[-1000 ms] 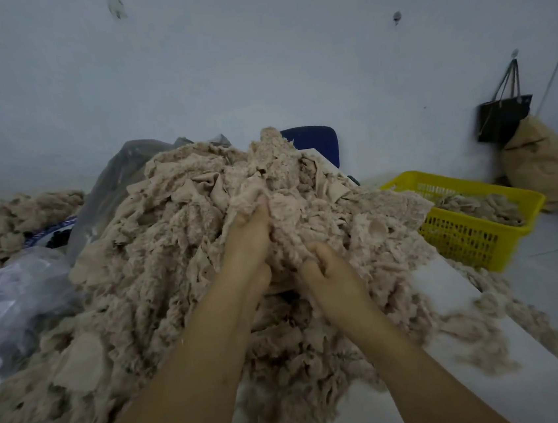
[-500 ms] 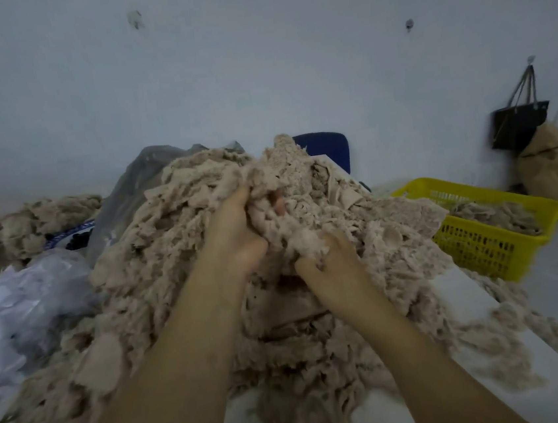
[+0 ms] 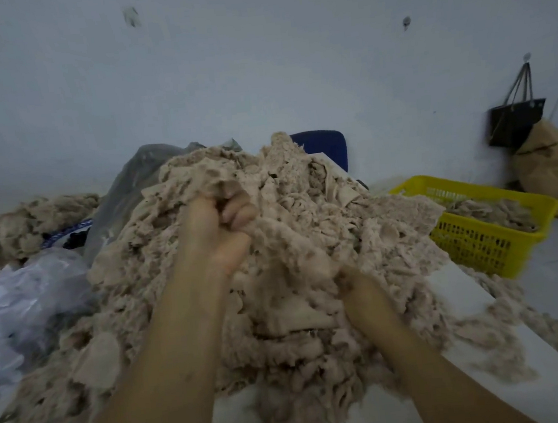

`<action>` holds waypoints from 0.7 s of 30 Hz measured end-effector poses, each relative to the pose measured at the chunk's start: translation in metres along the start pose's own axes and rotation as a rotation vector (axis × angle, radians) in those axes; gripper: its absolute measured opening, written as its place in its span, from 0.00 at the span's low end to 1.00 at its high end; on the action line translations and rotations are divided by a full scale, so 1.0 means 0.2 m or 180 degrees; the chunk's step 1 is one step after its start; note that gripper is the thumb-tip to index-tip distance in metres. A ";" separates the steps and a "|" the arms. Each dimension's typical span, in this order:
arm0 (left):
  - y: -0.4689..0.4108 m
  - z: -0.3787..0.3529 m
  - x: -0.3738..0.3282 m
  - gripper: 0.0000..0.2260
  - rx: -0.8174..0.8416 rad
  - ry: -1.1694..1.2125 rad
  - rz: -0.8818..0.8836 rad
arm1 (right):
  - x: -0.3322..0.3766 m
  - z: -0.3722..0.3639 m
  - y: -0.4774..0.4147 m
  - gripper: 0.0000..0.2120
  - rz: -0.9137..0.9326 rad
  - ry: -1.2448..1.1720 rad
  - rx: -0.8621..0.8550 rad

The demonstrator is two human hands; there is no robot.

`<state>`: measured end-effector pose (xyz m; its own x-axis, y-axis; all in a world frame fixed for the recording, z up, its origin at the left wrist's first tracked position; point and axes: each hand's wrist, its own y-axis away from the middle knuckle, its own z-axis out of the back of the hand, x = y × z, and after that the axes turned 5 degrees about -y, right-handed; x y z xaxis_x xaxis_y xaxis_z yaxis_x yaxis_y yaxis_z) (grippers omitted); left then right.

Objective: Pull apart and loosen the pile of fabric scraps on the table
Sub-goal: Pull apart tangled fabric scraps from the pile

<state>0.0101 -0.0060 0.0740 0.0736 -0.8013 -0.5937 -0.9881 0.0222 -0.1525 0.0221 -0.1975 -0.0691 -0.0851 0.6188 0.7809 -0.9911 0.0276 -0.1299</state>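
Observation:
A big heap of beige fabric scraps [image 3: 304, 201] covers the white table [image 3: 458, 289] in front of me. My left hand [image 3: 220, 227] is raised near the top of the heap, its fingers curled round a clump of scraps. My right hand [image 3: 357, 285] sits lower and to the right, dug into the heap, with its fingers buried in the fabric and gripping it. A stretched wad of scraps runs between the two hands.
A yellow plastic basket [image 3: 480, 241] with more scraps stands off the table's right side. Clear plastic bags [image 3: 22, 300] lie at the left, a second scrap heap [image 3: 24, 221] behind them. A blue chair back [image 3: 325, 144] shows behind the pile. A black bag [image 3: 516, 121] hangs on the wall.
My left hand has closed tighter on a clump and stayed high, while my right hand has dropped down and to the right, drawing the scraps apart.

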 end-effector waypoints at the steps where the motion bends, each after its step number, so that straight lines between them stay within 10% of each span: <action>1: 0.00 0.01 -0.05 0.07 -0.0024 -0.0008 -0.0178 | -0.04 0.01 -0.02 0.11 -0.0173 -0.0045 -0.0127; 5: 0.01 0.01 -0.11 0.06 -0.0058 -0.0196 -0.0326 | 0.00 0.05 -0.06 0.11 -0.0312 -0.0340 -0.0442; 9: 0.00 0.02 0.01 0.11 -0.0167 0.0092 0.0127 | 0.19 0.03 0.05 0.16 0.0767 -0.0064 -0.0760; 11: 0.00 0.01 0.06 0.10 -0.0082 0.0288 0.0257 | 0.29 -0.01 0.10 0.22 0.1161 -0.0245 -0.0249; 14: 0.02 -0.01 0.08 0.06 0.0205 0.0689 0.0359 | 0.33 -0.07 0.10 0.06 0.1230 0.0088 0.0540; 17: 0.00 0.05 -0.05 0.15 0.0293 0.0827 0.0263 | 0.18 0.00 0.04 0.08 0.0909 0.0183 0.0300; 21: -0.01 0.19 -0.14 0.17 -0.0670 -0.1364 -0.0304 | 0.07 0.07 0.00 0.14 0.0118 -0.0121 -0.0318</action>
<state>0.0161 0.0394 0.0602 0.1708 -0.4746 -0.8635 -0.9768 -0.1964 -0.0852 0.0197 -0.2000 -0.0501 -0.1274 0.5906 0.7969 -0.9723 0.0845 -0.2180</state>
